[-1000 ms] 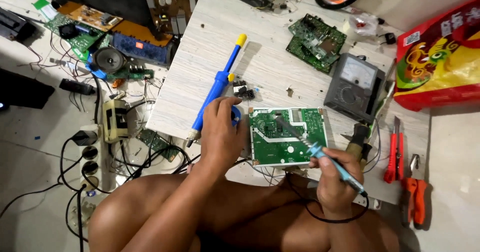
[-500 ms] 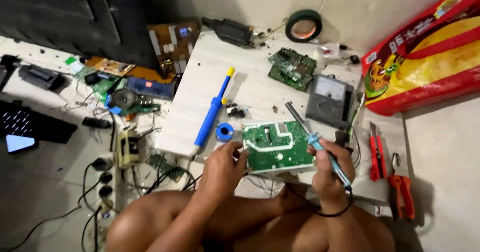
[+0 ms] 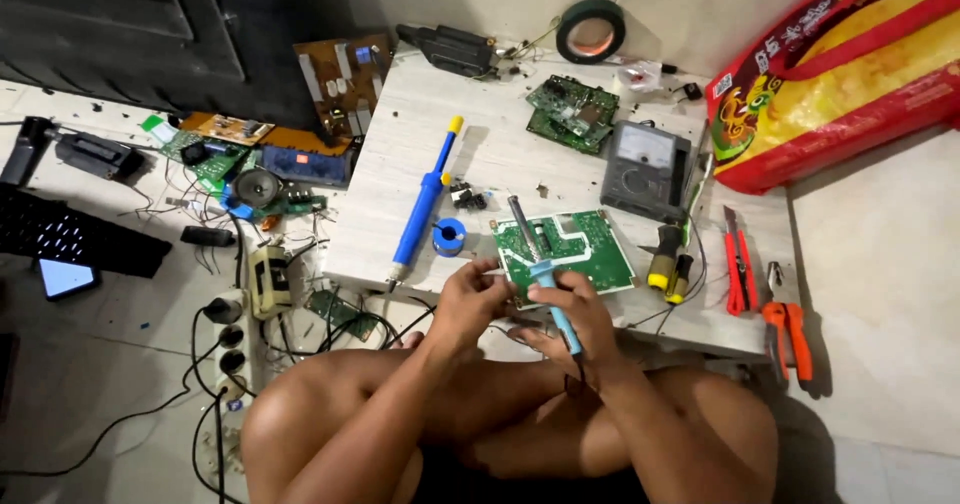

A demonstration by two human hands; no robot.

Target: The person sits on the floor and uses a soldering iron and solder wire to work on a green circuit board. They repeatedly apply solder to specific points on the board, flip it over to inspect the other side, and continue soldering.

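A soldering iron (image 3: pixel 548 274) with a light blue handle is gripped in the right hand (image 3: pixel 575 314), whose fingers are closed around the handle, and the metal tip is angled up and to the left over a green circuit board (image 3: pixel 570 251). The board lies flat at the near edge of a low pale table (image 3: pixel 500 144), right in front of the person's crossed legs. The left hand (image 3: pixel 470 302) is held just beside the board's near left corner with the fingers curled and pinched together; whether anything thin is held between them cannot be told. A small blue spool of solder wire (image 3: pixel 449 236) is seen just left of the board, and a long blue desoldering pump (image 3: pixel 425 202) with a yellow end lies further left, pointing away from the person. Behind the board a grey analogue multimeter (image 3: pixel 646 169) is placed, with another green circuit board (image 3: pixel 572 111) beyond it and a roll of dark tape (image 3: pixel 591 31) at the far edge. To the right, red cutters (image 3: pixel 738 264) and orange-handled pliers (image 3: pixel 788 319) are laid near the table's edge, and a red and yellow bag (image 3: pixel 850 74) rests at the far right.
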